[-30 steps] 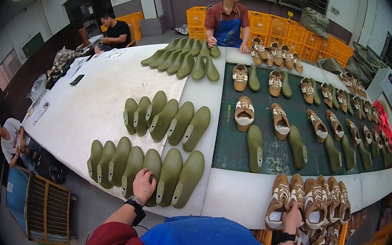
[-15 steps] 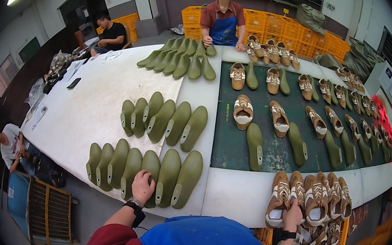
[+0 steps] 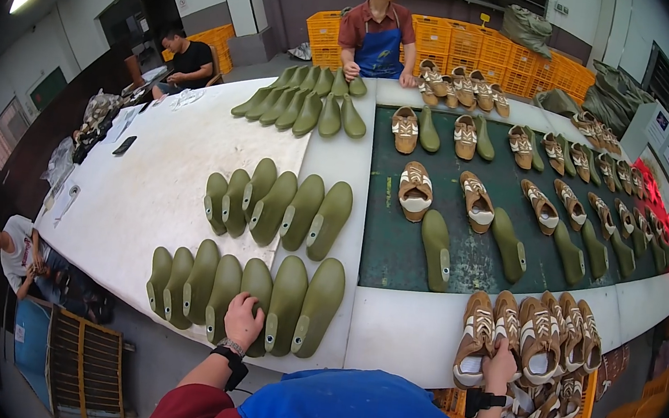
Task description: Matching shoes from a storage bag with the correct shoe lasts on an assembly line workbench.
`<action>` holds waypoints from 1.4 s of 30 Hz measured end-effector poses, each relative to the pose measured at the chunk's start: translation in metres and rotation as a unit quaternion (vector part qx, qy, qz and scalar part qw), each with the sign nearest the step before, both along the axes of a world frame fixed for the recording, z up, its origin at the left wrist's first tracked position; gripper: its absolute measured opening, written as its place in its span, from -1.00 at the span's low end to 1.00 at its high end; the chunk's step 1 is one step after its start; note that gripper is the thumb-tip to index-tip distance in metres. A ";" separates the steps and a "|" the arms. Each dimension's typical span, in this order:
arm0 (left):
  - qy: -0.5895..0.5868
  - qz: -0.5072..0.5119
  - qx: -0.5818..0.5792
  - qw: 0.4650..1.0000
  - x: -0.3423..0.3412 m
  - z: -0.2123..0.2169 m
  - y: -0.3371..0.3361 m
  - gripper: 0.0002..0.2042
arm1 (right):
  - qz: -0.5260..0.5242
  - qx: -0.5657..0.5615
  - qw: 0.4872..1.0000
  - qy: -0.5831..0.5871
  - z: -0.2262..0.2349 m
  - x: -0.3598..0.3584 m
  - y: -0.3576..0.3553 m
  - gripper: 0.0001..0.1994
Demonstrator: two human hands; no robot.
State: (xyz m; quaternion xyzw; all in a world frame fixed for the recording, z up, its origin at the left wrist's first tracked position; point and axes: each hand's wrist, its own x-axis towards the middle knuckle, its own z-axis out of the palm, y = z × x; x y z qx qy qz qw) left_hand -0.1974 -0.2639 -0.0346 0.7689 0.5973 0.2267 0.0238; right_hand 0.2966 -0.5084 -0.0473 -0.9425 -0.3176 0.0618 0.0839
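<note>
- the left hand [image 3: 242, 320] lies flat and released on a green shoe last [image 3: 255, 303] in the near row at the tabletop [image 3: 146, 196] edge.
- the right hand [image 3: 498, 365] is clenched on a brown shoe [image 3: 475, 336] in a near cluster.
- many shoes already lie on the dark belt [image 3: 469, 257]; several rows of bare lasts remain.

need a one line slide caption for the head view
Left hand rests on green shoe lasts; right hand touches brown-and-white shoes.
</note>
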 end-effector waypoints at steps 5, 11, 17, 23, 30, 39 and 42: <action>-0.001 0.000 -0.003 1.000 0.001 0.001 -0.001 -0.80 | -0.002 0.003 1.000 -0.003 -0.002 0.001 -0.001 -0.58; -0.005 0.001 0.006 1.000 -0.001 -0.002 -0.001 -0.80 | 0.000 0.008 1.000 -0.007 0.001 0.001 0.000 -0.60; -0.007 0.005 0.005 1.000 -0.002 -0.003 0.000 -0.80 | 0.009 0.017 1.000 -0.010 -0.003 0.001 0.000 -0.60; -0.008 0.004 0.012 1.000 -0.001 -0.005 0.001 -0.80 | 0.008 0.004 1.000 0.000 -0.001 0.001 0.001 -0.60; -0.016 0.002 0.012 1.000 0.000 -0.003 0.000 -0.81 | 0.008 0.010 1.000 -0.012 -0.005 0.003 0.002 -0.60; -0.019 -0.013 0.009 1.000 -0.002 -0.002 0.002 -0.80 | -0.004 0.002 1.000 -0.011 -0.004 0.000 -0.004 -0.60; -0.018 -0.014 0.003 1.000 0.000 -0.001 0.002 -0.79 | -0.001 0.020 1.000 -0.009 -0.006 -0.001 -0.009 -0.60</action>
